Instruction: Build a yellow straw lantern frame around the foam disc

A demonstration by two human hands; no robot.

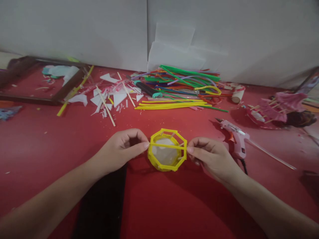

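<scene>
A small eight-sided basket (167, 167) with yellow fuzzy edging, short wooden sticks between its upper and lower rings and a pale base stands on the red table in front of me. A yellow pipe cleaner (165, 145) lies straight across its top opening. At the left rim, my left hand (129, 146) pinches one end of this piece between thumb and forefinger. My right hand (208, 154) pinches the other end at the right rim. The fingertips partly hide both ends, and I cannot tell whether they also grip the rim.
A pink hot glue gun (235, 136) with a clear glue stick lies to the right. Farther back are colourful pipe cleaners (184, 79), white paper scraps (119, 98) and wooden sticks (106, 106). A dark frame (66, 87) is at back left; a pink stick craft (274, 108) is at right.
</scene>
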